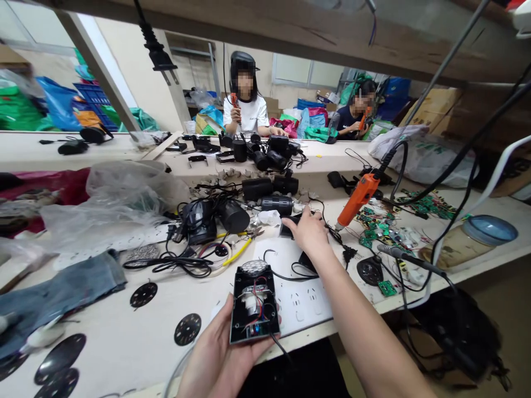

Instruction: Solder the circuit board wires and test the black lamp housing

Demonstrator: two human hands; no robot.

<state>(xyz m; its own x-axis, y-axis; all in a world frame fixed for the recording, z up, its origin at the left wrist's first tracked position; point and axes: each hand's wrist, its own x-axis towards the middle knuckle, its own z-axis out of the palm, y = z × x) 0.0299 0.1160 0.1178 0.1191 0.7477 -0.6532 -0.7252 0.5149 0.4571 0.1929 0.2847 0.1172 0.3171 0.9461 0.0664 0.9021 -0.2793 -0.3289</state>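
My left hand (232,342) holds an opened black device housing (255,307) from below, near the table's front edge. Inside the housing are a white part and red and blue wires; a round perforated grille (254,267) shows at its top end, and a black cable leaves its lower end. My right hand (309,232) stretches forward over a black part (289,225), its thumb spread away from the fingers. Whether it touches that part is hard to see. An orange electric screwdriver (360,198) hangs to the right of this hand, and yellow-handled cutters (244,249) lie to its left.
Black cylindrical housings (234,215) and tangled cables lie further back. Green circuit boards (384,226), a soldering iron (406,257) and a blue-lidded jar (489,231) are on the right. Black discs (187,329) and denim cloth (70,293) lie left. Two people (246,110) sit opposite.
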